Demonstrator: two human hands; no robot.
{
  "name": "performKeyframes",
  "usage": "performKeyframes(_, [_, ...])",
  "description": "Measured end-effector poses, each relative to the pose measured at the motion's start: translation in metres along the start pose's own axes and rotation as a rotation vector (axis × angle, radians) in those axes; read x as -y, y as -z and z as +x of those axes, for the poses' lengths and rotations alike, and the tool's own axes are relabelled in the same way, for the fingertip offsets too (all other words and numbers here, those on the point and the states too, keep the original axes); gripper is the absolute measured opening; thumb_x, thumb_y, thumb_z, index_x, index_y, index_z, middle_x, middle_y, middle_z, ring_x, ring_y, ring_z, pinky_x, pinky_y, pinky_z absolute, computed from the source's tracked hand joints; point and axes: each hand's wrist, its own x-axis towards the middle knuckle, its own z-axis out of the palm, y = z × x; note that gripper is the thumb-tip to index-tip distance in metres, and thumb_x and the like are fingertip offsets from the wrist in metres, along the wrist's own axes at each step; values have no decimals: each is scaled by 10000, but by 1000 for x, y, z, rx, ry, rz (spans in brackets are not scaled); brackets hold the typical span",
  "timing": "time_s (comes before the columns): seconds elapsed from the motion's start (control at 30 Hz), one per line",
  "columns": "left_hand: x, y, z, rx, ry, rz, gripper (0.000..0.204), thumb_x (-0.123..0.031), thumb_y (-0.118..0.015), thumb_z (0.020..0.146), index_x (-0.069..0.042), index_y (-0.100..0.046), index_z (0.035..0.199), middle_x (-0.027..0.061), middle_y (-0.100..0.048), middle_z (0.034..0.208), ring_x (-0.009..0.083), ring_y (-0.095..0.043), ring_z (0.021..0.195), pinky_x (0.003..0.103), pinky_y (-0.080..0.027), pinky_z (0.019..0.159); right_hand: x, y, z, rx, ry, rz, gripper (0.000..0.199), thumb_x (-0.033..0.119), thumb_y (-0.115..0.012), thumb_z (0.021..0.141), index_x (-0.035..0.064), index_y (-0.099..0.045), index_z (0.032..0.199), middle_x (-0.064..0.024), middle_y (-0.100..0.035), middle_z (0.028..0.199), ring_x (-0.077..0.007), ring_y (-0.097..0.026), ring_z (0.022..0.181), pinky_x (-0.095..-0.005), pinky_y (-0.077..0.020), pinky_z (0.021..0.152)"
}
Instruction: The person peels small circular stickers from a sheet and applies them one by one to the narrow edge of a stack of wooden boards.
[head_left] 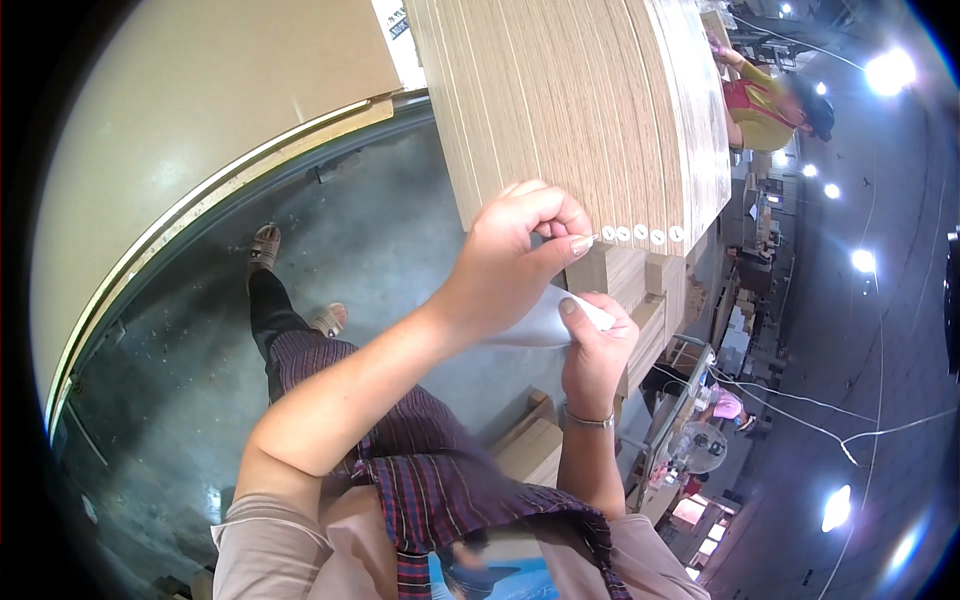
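My left hand [525,235] is closed in a pinch at the lower edge of a stack of wood-grain boards [560,110]. A small round white sticker shows partly at its thumb and fingertip, against the board edge. To its right, a row of several round white stickers [641,233] with dark marks runs along the board edges, one per board. Just below, my right hand [600,345] grips a whitish, translucent sheet [540,322] between thumb and fingers. Part of that sheet is hidden behind my left wrist.
Wooden blocks [655,275] sit beneath the stack. A large tan panel [220,100] with a pale edge stands at the left. Another person [765,110] is at the far side of the stack. A fan [698,448] stands at the right, among cables and goods.
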Motion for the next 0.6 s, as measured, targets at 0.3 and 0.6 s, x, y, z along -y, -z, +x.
performKeyframes(0.3, [2,-7,-1,-53,54,-39,40,2,-647,826,-27,-621,833,-7,-544,856,71,-475,798,224,-405,762,-1,-1,-2,0,7,7,52,-33,-719,776,-29,-681,811,10,-615,753,-57,-516,671,-204,-394,634])
performKeyframes(0.6, [4,-16,-2,-134,45,-12,48,-4,-646,843,-15,-602,829,4,-560,841,69,-484,775,225,-422,739,-1,-1,-2,1,11,-22,55,-29,-722,771,-33,-685,812,6,-618,752,-59,-517,673,-207,-397,635])
